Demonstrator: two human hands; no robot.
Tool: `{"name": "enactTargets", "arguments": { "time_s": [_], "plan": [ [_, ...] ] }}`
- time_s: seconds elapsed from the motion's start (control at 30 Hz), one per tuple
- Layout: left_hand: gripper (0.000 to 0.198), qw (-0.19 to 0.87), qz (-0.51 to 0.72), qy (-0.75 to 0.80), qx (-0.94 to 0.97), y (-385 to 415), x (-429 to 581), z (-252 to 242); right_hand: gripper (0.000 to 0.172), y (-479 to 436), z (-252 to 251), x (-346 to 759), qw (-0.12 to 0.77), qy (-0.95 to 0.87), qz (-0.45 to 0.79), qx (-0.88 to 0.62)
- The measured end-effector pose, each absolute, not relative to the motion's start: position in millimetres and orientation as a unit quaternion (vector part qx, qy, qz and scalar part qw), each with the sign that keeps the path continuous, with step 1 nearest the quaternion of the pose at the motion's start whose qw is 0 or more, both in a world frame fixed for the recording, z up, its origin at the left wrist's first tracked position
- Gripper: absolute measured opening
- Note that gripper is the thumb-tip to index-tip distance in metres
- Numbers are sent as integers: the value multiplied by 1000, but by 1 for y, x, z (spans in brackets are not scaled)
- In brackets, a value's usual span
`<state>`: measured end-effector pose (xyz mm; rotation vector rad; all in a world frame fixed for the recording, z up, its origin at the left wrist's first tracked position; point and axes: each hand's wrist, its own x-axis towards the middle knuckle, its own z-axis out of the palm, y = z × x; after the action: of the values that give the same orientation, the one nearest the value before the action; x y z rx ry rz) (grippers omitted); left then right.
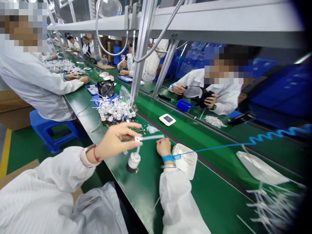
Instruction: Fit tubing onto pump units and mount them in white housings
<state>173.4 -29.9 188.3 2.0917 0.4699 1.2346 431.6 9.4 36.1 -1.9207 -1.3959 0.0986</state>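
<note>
My left hand (119, 138) pinches a small white tube connector (137, 139) between thumb and fingers. From that connector, a short tube leads down to a small white-and-black cylindrical pump (134, 161), which hangs over the green bench. A longer translucent tube (152, 137) runs sideways from the connector to my right hand (163, 147), whose fingers are closed at its far end. A blue wrist strap (168, 158) circles my right wrist. Just beyond it lies an open white plastic housing (190, 159), partly hidden by my wrist.
Pumps with white tubes (114, 110) are heaped ahead, near tiny clear parts (152, 129) and a black fan (106, 89). A screened white device (167, 119) lies on the green belt. Loose tubes (270, 208) lie right. The strap's blue cord (212, 148) stretches rightward. Co-workers sit nearby.
</note>
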Motion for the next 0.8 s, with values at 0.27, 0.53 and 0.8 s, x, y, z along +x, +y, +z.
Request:
{"name": "enactTargets", "arguments": {
  "time_s": [0.27, 0.53, 0.8],
  "plan": [
    [11, 304, 439, 38, 844, -57, 256, 195, 15, -101, 157, 467, 640, -513, -16, -572],
    [9, 282, 506, -57, 814, -73, 342, 215, 5, -201, 211, 446, 511, -584, -192, -601],
    [10, 294, 527, -90, 793, -71, 365, 205, 4, -188, 208, 464, 481, -581, -207, -623]
  ]
}}
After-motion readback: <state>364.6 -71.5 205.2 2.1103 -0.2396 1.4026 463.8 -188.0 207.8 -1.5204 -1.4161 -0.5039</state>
